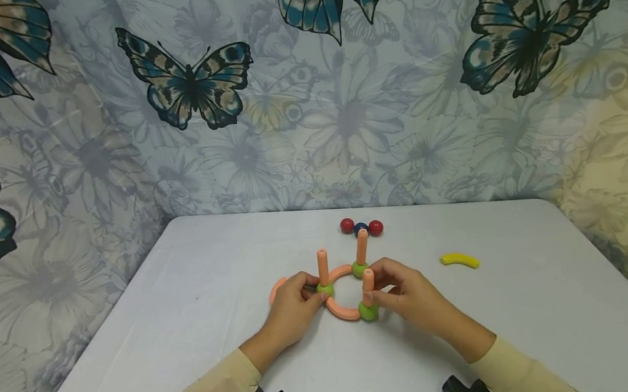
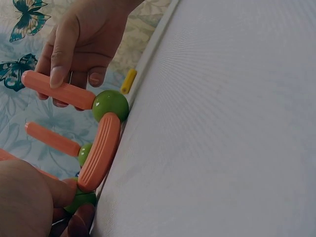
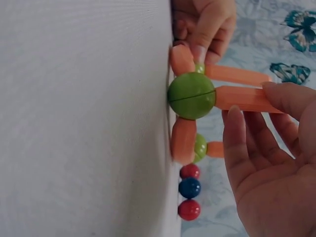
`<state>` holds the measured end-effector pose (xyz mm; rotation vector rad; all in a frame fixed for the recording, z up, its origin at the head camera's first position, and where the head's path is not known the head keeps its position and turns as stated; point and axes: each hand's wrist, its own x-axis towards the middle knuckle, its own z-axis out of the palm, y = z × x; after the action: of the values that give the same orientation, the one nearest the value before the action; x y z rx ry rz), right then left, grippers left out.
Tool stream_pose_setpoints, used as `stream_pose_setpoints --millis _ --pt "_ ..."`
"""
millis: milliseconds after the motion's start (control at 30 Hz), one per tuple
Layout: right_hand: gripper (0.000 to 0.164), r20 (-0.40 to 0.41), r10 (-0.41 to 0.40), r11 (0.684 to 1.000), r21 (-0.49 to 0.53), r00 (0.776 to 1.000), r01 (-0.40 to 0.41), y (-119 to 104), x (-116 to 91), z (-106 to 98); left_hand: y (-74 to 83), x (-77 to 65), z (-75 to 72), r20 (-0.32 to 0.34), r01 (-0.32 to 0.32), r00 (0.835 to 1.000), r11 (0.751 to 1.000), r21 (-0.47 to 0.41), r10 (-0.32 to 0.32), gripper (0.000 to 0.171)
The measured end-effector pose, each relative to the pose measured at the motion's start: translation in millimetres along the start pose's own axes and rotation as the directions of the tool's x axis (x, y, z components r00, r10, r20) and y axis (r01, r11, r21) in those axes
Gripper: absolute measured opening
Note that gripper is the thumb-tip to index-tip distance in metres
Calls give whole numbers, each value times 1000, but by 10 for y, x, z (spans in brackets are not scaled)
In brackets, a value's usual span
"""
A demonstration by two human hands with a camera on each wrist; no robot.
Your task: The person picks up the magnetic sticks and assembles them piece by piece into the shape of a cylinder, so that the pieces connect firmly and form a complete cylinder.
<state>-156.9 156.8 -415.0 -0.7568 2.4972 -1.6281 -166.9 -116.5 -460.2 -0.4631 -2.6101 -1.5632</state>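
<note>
An orange ring of curved rods is joined by green balls, each with a straight orange rod standing up from it. My left hand pinches the left green ball between thumb and fingers. With its thumb and fingertips, my right hand pinches the upright rod over the near right green ball. Farther back, another upright rod stands on the third green ball, with neither hand on it. The right side of the ring is mostly hidden in the head view.
Behind the ring sit two red balls with a blue ball between them. A yellow curved rod lies to the right on the white table. Another orange curved piece shows partly behind my left hand.
</note>
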Motion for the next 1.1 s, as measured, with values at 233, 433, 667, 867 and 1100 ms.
stream_pose_setpoints --millis 233,433,667,867,1100 --pt "17 12 -17 999 43 1000 16 20 -1 1 5 2 -2 3 7 1000 1000 0 -7 22" --pt "17 17 -17 999 38 1000 16 23 -4 -7 -11 9 4 -1 -1 1000 1000 15 1 22" --pt "22 21 -44 998 54 999 42 33 1 -31 -5 2 -11 4 6 1000 1000 12 -6 21" --pt "36 29 -50 998 44 998 49 56 26 -91 9 5 -28 4 9 1000 1000 19 -10 20" --pt "32 -13 -83 995 48 997 83 145 25 -283 -16 4 -15 -1 9 1000 1000 22 -9 21"
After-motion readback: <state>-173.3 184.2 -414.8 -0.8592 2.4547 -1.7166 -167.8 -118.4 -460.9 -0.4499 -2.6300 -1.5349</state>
